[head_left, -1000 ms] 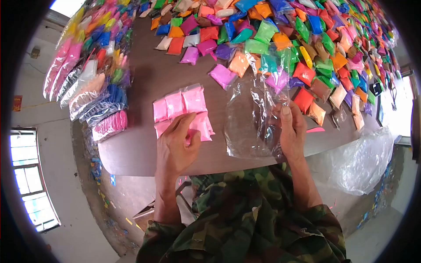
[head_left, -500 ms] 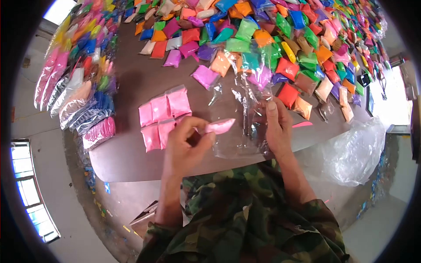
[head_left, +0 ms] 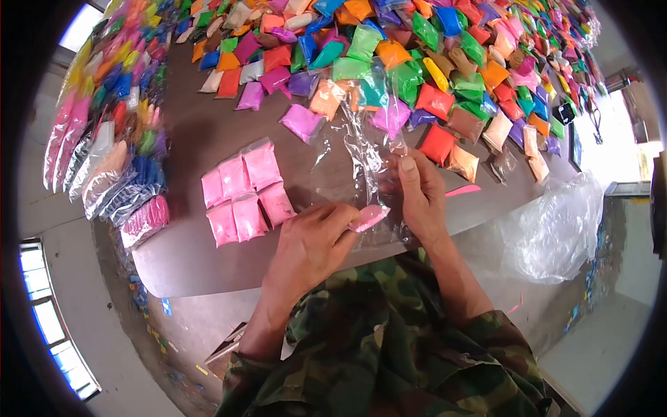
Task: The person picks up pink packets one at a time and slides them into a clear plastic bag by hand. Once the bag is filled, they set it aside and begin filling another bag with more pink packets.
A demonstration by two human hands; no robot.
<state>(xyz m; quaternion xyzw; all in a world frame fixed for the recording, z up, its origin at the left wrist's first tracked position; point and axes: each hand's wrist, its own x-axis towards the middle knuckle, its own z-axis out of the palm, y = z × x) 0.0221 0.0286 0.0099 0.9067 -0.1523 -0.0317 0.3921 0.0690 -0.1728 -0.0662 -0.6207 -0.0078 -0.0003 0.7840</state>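
Between the thumb and fingers of my left hand [head_left: 314, 240] is a small pink packet [head_left: 369, 217], tilted, its free end pointing right. It overlaps the lower part of a long clear plastic bag [head_left: 363, 156] on the table. My right hand [head_left: 422, 187] pinches the right edge of that bag, thumb on top. Left of my left hand, several pink packets [head_left: 236, 170] lie side by side in two rows. Beyond the bag are a purple packet [head_left: 303, 123] and a peach packet [head_left: 326, 99].
A large heap of coloured packets [head_left: 417, 62] covers the far side of the brown table [head_left: 201, 267]. Filled bags [head_left: 111, 167] are stacked along the left. A pink plastic knife-shaped piece [head_left: 463, 190] lies right of my right hand. A crumpled clear plastic sack [head_left: 556, 233] hangs by the right edge.
My left hand has carried the pink packet right, up to the clear bag, uncovering more of the pink rows. My right hand still grips the bag's edge. The view has shifted slightly.
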